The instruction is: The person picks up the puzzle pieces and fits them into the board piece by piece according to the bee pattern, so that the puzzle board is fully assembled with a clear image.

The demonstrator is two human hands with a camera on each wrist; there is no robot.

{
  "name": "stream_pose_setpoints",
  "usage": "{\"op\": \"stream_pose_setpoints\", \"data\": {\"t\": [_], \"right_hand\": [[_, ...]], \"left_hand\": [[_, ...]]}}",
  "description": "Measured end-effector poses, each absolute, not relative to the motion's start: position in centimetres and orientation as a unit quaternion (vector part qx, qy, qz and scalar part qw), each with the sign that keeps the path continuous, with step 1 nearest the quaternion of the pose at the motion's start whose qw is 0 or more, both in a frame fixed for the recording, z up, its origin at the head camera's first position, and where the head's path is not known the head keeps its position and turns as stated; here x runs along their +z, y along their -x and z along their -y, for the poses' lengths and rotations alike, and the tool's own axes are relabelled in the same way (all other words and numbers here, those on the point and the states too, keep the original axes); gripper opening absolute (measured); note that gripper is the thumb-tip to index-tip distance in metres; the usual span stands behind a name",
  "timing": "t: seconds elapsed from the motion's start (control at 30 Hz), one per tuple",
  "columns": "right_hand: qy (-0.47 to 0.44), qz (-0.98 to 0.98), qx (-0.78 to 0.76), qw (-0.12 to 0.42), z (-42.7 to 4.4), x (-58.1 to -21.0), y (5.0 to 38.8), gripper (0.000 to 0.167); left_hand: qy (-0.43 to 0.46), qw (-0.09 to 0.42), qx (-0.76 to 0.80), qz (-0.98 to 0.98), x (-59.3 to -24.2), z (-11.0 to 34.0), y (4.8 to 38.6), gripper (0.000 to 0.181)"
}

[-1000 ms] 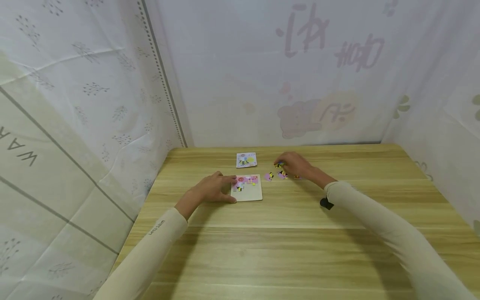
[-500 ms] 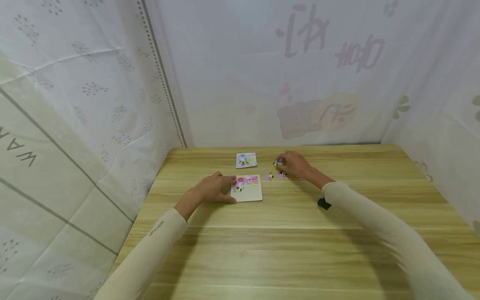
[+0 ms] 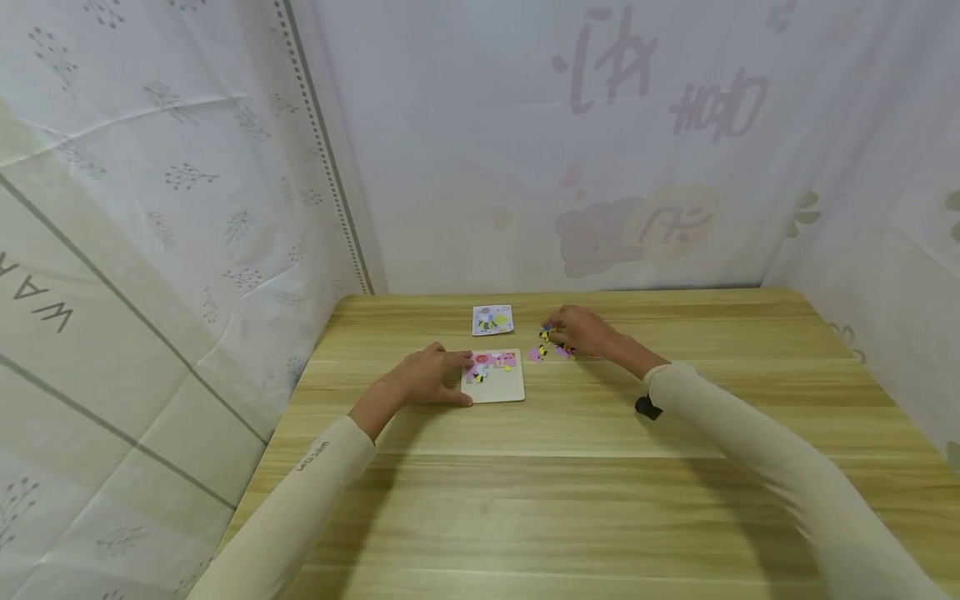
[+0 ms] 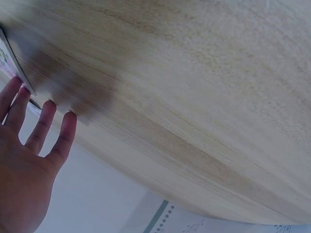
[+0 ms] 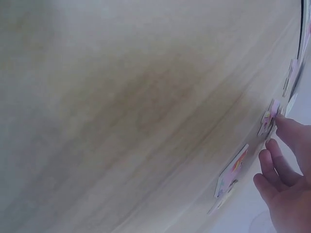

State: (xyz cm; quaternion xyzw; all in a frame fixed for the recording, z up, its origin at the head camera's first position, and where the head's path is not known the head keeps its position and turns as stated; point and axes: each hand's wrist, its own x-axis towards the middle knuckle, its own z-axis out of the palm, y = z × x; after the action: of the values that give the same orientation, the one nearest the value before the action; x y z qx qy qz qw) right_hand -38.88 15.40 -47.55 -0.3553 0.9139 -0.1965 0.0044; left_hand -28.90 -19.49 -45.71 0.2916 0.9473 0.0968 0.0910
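Note:
My left hand rests at the left edge of a square puzzle board, fingertips on its upper left and thumb at its lower left corner. Pink pieces lie along the board's top and left side. In the left wrist view the fingers of that hand are spread, some touching the board's edge. The right hand pinches a small yellow, black and blue piece at its fingertips, above the loose pieces. In the right wrist view this hand partly hides what it holds.
Loose pieces lie right of the board, and others show in the right wrist view. A picture card lies behind the board on the wooden table. Patterned curtains stand behind and beside the table.
My right fingertips and the yellow, black and blue piece have shifted slightly left, and the piece has turned. The left hand and the board have stayed in place.

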Motion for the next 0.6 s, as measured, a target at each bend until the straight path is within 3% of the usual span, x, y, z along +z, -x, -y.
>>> {"op": "stream_pose_setpoints", "data": {"t": [0.6], "right_hand": [[0.403,-0.89,-0.214,-0.016,-14.3,-47.3,36.7,0.026]], "left_hand": [[-0.291,0.096,0.097,-0.947,-45.7,19.5,28.8,0.08]]}}
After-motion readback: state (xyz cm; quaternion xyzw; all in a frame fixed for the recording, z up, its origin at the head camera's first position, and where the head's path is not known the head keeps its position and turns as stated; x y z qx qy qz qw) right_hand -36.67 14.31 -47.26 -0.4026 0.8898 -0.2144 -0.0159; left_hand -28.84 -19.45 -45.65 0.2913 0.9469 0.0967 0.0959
